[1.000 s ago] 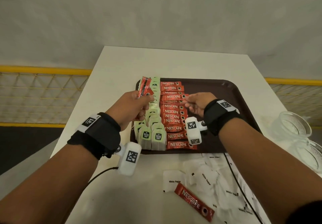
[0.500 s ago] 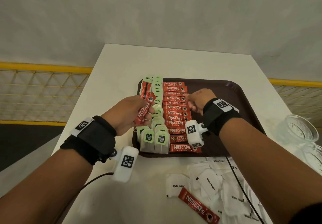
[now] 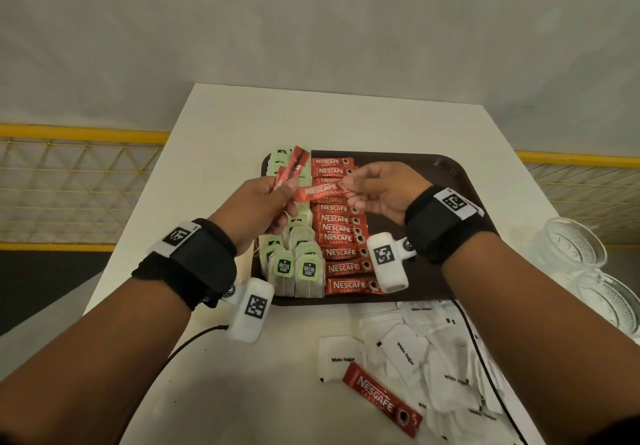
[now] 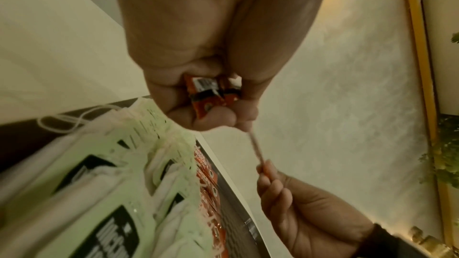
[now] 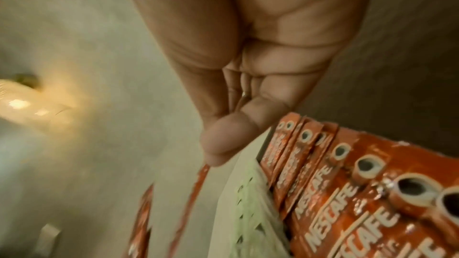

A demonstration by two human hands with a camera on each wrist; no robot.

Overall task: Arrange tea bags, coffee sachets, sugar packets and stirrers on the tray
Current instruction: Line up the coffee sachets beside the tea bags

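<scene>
Two hands are raised above the brown tray (image 3: 446,170), which sits on the white desk (image 3: 332,115). A small bunch of red coffee sachets (image 3: 292,169) is gripped in the left hand (image 3: 252,205), fingers curled round the lower ends, the upper ends fanning up and away. One further sachet (image 3: 320,192) is held level between the hands: its right end is pinched by thumb and fingertips of the right hand (image 3: 381,190), its left end lies at the left hand's fingers. On the tray, tea bags (image 3: 294,268) with green tags are stood in rows along the left side, and just beside them a column of coffee sachets (image 3: 341,240) is laid flat, overlapping, labels up. The right part of the tray is seen bare. Near the desk's front edge, off the tray, a heap of white sugar packets (image 3: 415,351) is spread, with a single coffee sachet (image 3: 381,404) lying slantwise at its left side. Glass bowls (image 3: 571,250) are stacked at the right edge of the desk. A black cable (image 3: 478,351) is run across the sugar packets.
</scene>
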